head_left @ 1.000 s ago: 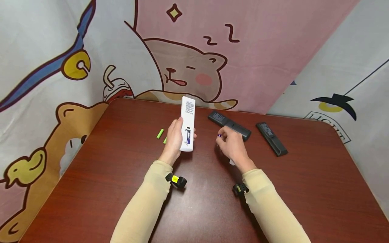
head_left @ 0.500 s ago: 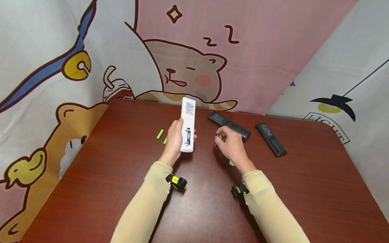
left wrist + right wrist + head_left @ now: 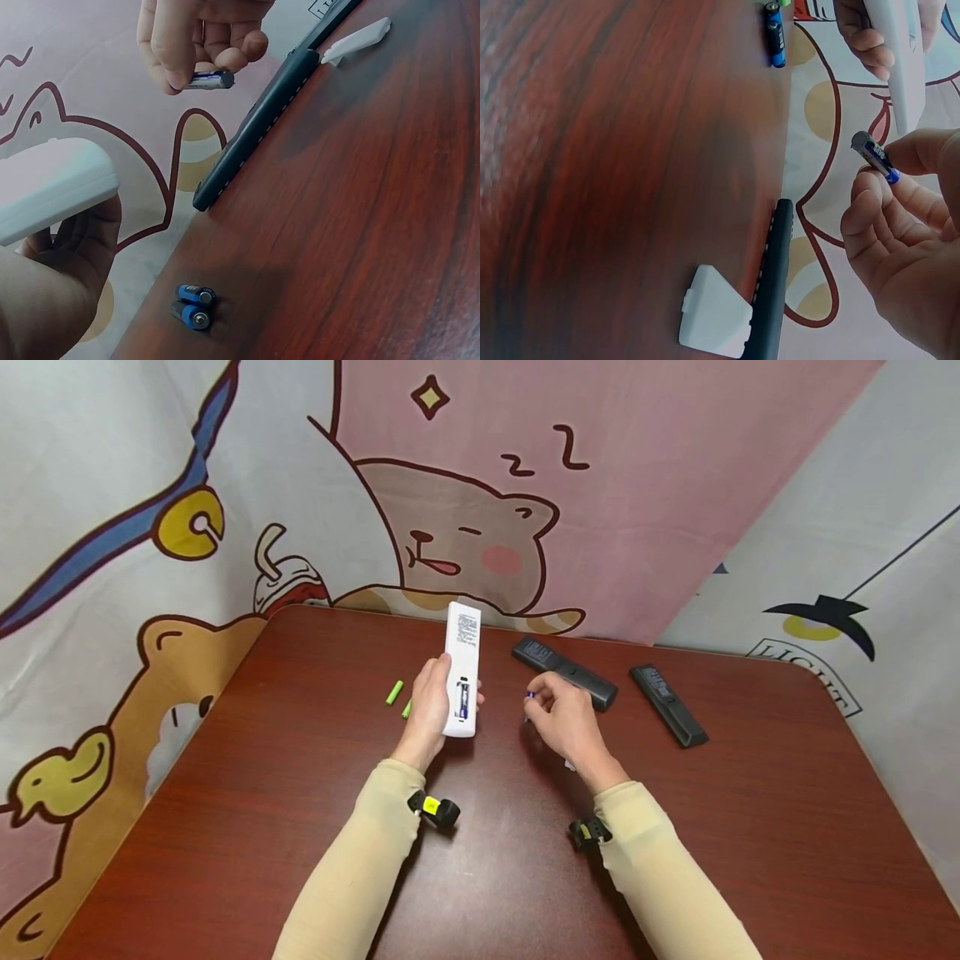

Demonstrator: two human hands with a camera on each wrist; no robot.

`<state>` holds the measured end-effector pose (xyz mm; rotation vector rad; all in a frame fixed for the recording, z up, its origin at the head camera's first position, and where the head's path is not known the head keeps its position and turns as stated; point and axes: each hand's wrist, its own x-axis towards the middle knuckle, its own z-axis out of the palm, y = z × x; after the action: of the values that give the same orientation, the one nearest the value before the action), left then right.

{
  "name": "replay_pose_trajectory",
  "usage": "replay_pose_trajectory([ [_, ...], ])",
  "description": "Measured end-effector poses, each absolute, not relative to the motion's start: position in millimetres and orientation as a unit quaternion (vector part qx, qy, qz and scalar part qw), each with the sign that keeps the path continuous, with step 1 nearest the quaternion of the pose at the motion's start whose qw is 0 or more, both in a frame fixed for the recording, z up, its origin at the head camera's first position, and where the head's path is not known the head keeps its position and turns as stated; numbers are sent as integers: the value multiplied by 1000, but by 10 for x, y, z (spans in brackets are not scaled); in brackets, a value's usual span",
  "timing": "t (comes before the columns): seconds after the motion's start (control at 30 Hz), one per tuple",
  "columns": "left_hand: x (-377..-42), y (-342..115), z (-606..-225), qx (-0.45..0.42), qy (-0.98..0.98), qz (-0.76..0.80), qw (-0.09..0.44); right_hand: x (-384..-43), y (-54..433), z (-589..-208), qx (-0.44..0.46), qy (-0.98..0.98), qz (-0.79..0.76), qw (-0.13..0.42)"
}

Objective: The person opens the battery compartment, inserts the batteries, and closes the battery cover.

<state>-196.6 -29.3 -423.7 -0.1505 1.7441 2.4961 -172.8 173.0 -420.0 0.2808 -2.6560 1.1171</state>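
My left hand grips a white remote control, its back turned up. One blue battery lies in the uncovered battery compartment. To the right, my right hand pinches another battery, silver and blue, between thumb and fingers, above the table and apart from the remote. A white battery cover lies on the table, mostly hidden by the right hand in the head view. Blue batteries rest on the table in the left wrist view; the head view does not show them.
Two black remote controls, one behind the right hand and one farther right, lie on the brown table. Two green batteries lie left of the left hand, one partly covered. A cartoon-printed cloth hangs behind the table.
My right hand, with the battery, has moved slightly left toward the white remote control. The left hand and the remote have hardly moved.
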Motion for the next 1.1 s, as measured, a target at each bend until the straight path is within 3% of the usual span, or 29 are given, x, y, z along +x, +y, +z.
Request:
replay_pose_trajectory([
  [1.1,-1960,-273,-4268,-40,578,813,50,-1632,1475,-4109,123,-886,431,115],
])
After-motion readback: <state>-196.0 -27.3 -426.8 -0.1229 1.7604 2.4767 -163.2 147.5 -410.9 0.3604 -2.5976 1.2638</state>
